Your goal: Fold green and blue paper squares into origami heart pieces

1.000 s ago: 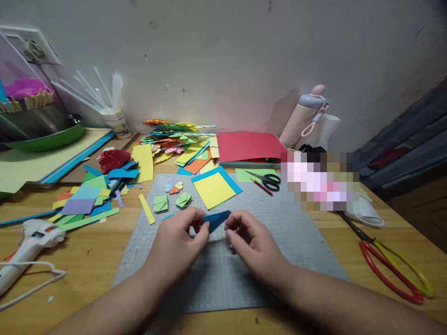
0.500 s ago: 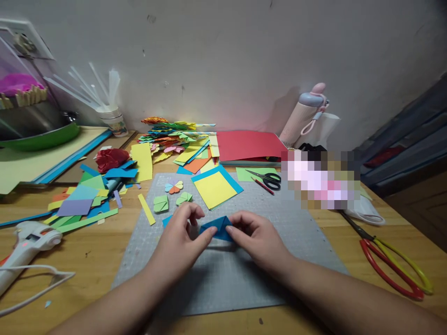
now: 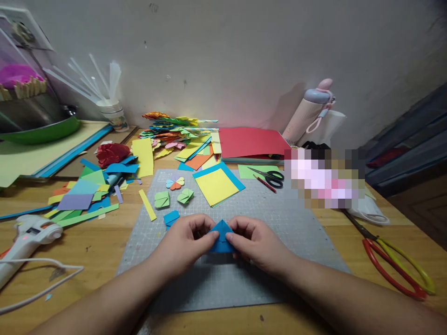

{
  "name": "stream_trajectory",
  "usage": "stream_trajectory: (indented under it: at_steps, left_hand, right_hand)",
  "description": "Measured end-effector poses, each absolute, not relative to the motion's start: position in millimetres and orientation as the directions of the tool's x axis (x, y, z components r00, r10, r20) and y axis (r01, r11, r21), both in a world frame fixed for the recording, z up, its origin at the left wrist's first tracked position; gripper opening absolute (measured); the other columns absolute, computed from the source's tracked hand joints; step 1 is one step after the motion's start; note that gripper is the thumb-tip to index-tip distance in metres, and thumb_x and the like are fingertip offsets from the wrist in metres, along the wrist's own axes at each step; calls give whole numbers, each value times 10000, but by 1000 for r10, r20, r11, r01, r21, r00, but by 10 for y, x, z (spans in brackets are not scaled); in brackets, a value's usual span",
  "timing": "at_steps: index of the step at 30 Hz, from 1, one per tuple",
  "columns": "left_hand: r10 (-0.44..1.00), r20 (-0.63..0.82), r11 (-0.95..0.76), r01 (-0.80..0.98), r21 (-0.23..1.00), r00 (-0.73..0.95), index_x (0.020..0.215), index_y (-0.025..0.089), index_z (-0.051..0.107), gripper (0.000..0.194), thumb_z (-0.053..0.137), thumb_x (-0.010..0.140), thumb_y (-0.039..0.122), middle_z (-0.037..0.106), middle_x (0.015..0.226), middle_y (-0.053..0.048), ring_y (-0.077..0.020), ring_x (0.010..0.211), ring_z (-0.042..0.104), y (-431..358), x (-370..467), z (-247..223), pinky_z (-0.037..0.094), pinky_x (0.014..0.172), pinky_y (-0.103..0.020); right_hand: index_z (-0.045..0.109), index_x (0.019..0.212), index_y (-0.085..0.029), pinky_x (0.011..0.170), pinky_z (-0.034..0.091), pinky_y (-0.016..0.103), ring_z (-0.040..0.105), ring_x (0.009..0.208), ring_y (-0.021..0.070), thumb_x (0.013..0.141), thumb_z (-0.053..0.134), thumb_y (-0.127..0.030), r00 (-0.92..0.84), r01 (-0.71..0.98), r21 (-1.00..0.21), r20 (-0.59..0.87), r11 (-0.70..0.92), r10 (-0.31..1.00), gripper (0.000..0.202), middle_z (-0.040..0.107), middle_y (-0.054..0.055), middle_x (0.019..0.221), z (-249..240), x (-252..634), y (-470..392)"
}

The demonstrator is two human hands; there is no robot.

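Observation:
A folded blue paper (image 3: 222,239), roughly triangular with its point facing away from me, is held between both hands above the grey cutting mat (image 3: 216,288). My left hand (image 3: 193,237) pinches its left side, thumb on top. On the right side, my right hand (image 3: 249,237) grips it the same way. Just beyond my left hand lies another folded blue piece (image 3: 171,217), partly covered. Two folded green pieces (image 3: 162,199) and a multicoloured paper flower (image 3: 175,182) rest near the mat's upper left. A yellow square sheet (image 3: 216,187) lies over blue paper.
Black scissors (image 3: 272,176) and a red pencil (image 3: 266,184) lie at the mat's back. Large red-and-yellow-handled scissors (image 3: 394,265) are at right. Left are paper scraps (image 3: 75,204) and a white glue gun (image 3: 31,237). A red sheet (image 3: 251,143) and pink bottle (image 3: 303,114) stand behind.
The blue paper has turned, so its point now faces away centrally. My left hand's fingers have closed in around its side, and more of the other blue piece shows.

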State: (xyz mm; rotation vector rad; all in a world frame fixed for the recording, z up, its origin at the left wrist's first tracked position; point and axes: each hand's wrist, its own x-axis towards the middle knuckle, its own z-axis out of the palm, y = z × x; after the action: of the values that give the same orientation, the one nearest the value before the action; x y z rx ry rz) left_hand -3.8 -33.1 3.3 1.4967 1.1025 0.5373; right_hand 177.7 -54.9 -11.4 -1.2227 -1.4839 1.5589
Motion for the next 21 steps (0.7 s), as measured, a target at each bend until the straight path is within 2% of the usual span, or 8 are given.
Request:
stream_trajectory:
  at_steps: [1,3,6,8,10,13,19,21]
  left_hand:
    - [876,-172,-15,382,924,451,711,160,576,153,536,788,287,568,664,2,-138,625,505,-336,-46,33,387,592,-259]
    - [888,55,-283,450,847,456,731,169,599,115,524,803,218,594,719,-15,-157,689,527,-349,-68,32,399,634,-279]
    - [746,410,-663,523,536,525,725,174,617,122,529,801,135,600,793,-35,-177,765,511,-365,-97,19,384,690,-310]
    - [643,480,-761,573,306,597,687,174,601,163,522,821,124,601,769,-32,-181,736,485,-374,-102,-6,354,661,-315]
    - [600,460,-779,609,150,654,662,176,580,210,501,852,134,599,731,-25,-185,707,471,-381,-96,-39,322,630,-318]
    - [602,368,-775,629,56,709,654,181,556,233,484,872,146,584,696,-14,-189,693,474,-393,-84,-76,303,621,-323]
    - [679,108,-734,670,107,726,732,183,552,74,553,806,184,601,757,-21,-209,754,512,-431,-73,-30,325,686,-342]
    - [666,86,-745,657,115,741,733,187,558,129,503,848,166,607,762,-16,-198,746,517,-442,-72,-9,321,692,-342]
  right_hand:
    - [546,799,-183,533,405,237,496,579,107,813,539,-262,-327,195,-980,-93,-29,941,81,532,-19,684,-124,1787,-549]
    - [561,845,-192,625,422,264,520,676,128,819,526,-178,-309,317,-914,151,251,939,45,569,-3,752,-140,1817,-546]
    - [581,851,-184,763,411,324,536,839,171,818,500,-96,-401,469,-656,439,592,804,124,610,41,879,-150,1865,-533]
    - [584,828,-173,800,385,359,518,887,198,827,491,-91,-473,554,-477,495,682,729,124,614,64,926,-159,1881,-522]
    - [576,796,-167,762,373,354,503,844,201,836,483,-101,-527,626,-372,447,686,723,120,614,64,895,-180,1882,-515]
    - [562,785,-168,695,363,321,485,767,187,823,496,-111,-576,675,-336,316,657,754,95,597,45,817,-223,1867,-514]
    - [574,777,-174,691,354,305,480,762,184,871,480,-144,-619,676,-319,245,665,747,137,581,40,790,-233,1847,-541]
    - [585,777,-175,694,355,310,486,761,185,893,476,-166,-632,669,-326,224,668,742,160,583,37,778,-213,1843,-557]
